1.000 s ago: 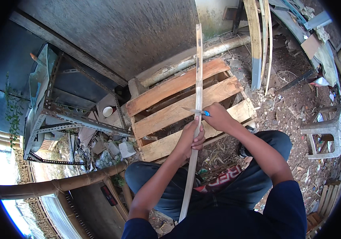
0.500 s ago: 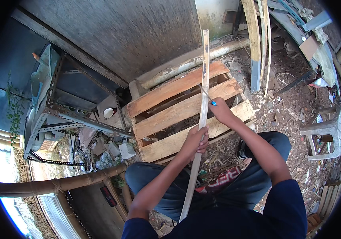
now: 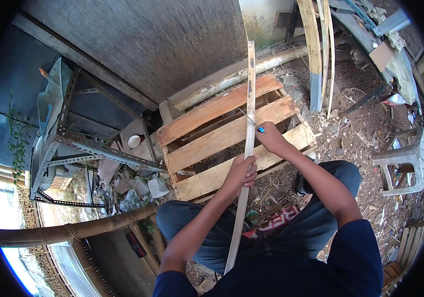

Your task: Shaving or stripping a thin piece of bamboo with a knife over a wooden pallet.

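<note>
A long, pale strip of wood or bamboo [image 3: 241,210] slants up from my lap, over a slatted wooden pallet, with dark marks near its far end. My left hand [image 3: 240,174] is wrapped round it at about mid-length, just past my knees. Farther along and to the right, my right hand [image 3: 273,138] is closed on a knife with a blue handle [image 3: 260,129]; most of the handle is hidden in the fist. Its thin blade [image 3: 245,115] lies across the strip at a slant, the tip poking out on the left side.
The pallet [image 3: 232,132] lies on littered ground before me. A metal-angle frame [image 3: 105,148] with a white cup [image 3: 134,141] beside it stands left. Bamboo poles [image 3: 76,230] run lower left. Long boards [image 3: 315,59] lean at the back right; a worn plastic stool [image 3: 402,161] stands far right.
The far end of the strip has swung slightly left. My right hand and the knife have shifted a little left and toward me; my left hand keeps its grip.
</note>
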Demonstrator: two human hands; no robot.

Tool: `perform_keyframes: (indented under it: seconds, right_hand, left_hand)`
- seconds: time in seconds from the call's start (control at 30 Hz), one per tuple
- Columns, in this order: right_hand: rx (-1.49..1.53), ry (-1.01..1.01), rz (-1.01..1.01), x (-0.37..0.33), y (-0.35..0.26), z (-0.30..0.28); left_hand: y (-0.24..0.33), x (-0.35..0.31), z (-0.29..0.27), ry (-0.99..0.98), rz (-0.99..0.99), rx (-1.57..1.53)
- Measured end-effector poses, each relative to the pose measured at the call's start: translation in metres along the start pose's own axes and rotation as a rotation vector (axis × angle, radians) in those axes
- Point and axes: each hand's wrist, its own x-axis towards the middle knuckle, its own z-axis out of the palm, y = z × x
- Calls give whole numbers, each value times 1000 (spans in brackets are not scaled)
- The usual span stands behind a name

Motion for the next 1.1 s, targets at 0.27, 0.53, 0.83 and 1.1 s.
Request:
perform_keyframes:
  seconds: [0.27,0.53,0.83,1.1]
  right_hand:
    - [14,-17,18,2,5,4]
    - [-20,-19,34,2,8,6]
    - [-8,-34,30,4,15,9]
    - [0,-27,42,3,14,9]
  left_hand:
    - [-1,1,-1,5,3,4]
    - [-2,2,-1,11,7,31]
    - [-6,6,-6,-6,16,62]
    - [-4,4,-2,8,28,64]
